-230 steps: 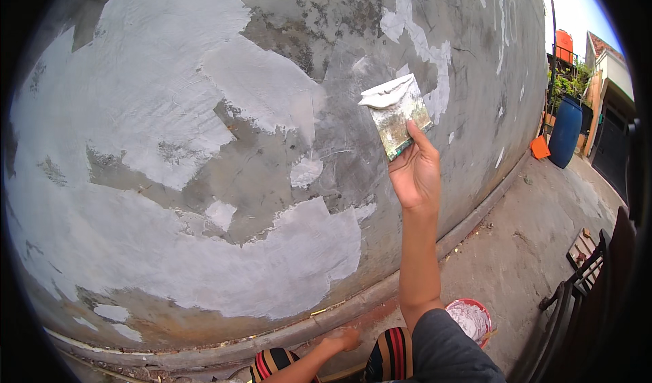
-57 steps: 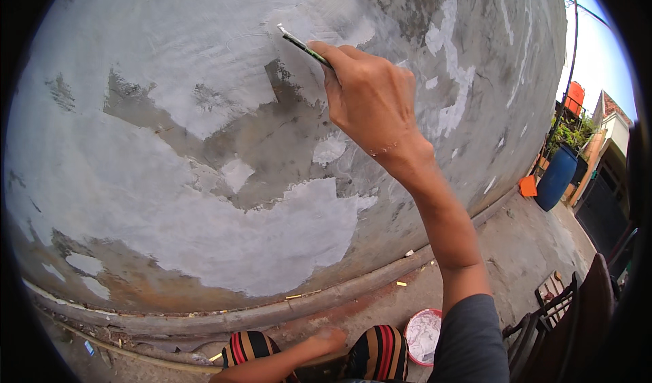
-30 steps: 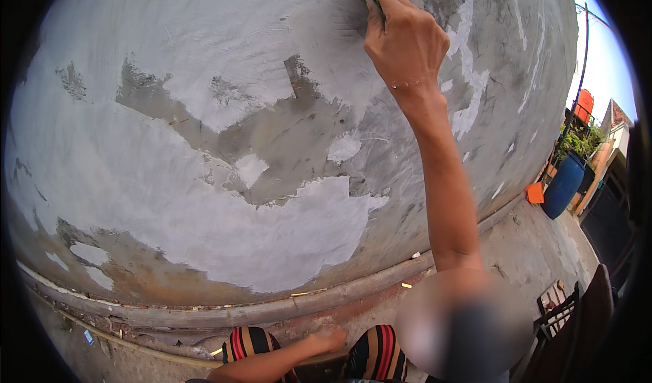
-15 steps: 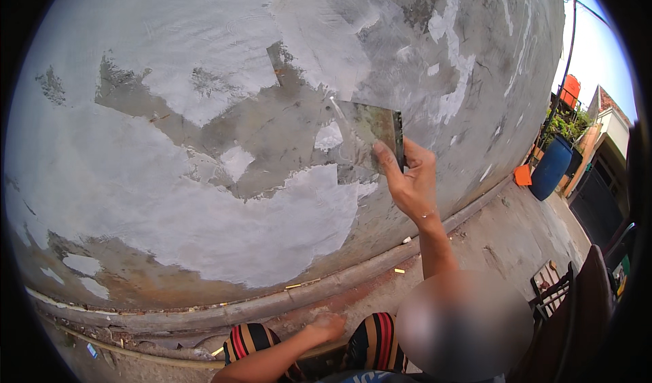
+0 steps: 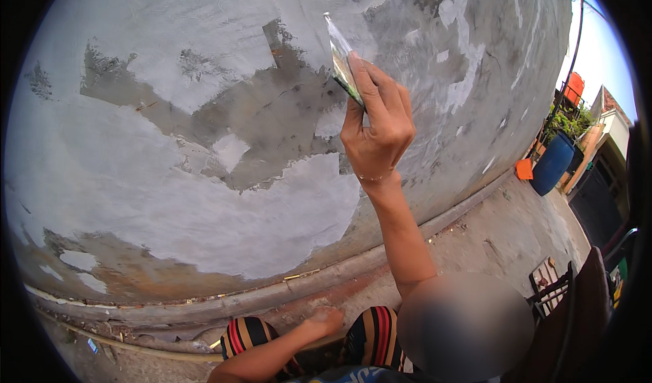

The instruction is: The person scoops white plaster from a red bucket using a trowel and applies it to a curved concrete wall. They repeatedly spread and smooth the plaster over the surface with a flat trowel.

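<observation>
My right hand (image 5: 382, 111) is raised in front of the grey wall (image 5: 272, 125) and pinches a flat metal putty scraper (image 5: 344, 60). The scraper is tilted, seen nearly edge-on, with a bit of white putty at its upper tip. Whether the blade touches the wall is hard to tell. White putty (image 5: 238, 227) covers wide areas of the wall, with bare grey patches between. Low down, my left hand (image 5: 327, 320) rests between my knees in striped trousers. Its fingers are small and indistinct, and I make out nothing in it.
A concrete ledge (image 5: 224, 310) runs along the wall's foot, with a long pole (image 5: 156, 354) on the ground at left. Up the paved lane at right stand a blue barrel (image 5: 553, 164) and an orange object (image 5: 523, 169). A slatted wooden piece (image 5: 547, 279) lies nearer.
My right hand has moved up and left and turned its back to view. The scraper has swung from showing its broad face to nearly edge-on. My left hand stays put.
</observation>
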Available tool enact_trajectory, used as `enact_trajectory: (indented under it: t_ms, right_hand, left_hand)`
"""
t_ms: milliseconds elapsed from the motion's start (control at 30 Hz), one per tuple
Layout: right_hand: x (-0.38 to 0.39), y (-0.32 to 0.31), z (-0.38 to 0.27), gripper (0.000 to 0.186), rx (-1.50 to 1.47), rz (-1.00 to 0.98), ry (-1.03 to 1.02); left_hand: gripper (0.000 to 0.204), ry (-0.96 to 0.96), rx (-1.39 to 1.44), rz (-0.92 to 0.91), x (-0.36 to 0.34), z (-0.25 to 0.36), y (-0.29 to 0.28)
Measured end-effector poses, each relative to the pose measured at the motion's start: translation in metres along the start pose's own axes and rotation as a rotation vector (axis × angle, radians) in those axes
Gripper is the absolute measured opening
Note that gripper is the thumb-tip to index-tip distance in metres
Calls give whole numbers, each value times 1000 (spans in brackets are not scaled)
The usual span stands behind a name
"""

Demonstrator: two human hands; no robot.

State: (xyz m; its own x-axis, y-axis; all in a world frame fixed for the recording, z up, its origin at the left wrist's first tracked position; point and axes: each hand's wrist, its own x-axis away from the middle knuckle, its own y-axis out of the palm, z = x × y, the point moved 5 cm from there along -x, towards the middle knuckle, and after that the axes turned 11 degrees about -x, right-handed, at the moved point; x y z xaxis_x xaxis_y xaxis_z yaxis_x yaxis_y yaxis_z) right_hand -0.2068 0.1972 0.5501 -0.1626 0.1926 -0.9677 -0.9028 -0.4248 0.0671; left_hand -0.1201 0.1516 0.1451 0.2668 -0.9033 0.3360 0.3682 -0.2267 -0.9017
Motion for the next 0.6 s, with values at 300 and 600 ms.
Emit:
enact_trajectory:
  t_ms: [300,600]
  right_hand:
    - [83,38,-57,70,21,-231,75]
    - [-17,-24,9,51,-140,-58,143]
  left_hand:
    - [30,-16,16,-18,-3,-3,12]
    - [37,10,-29,-25,-2,5,13]
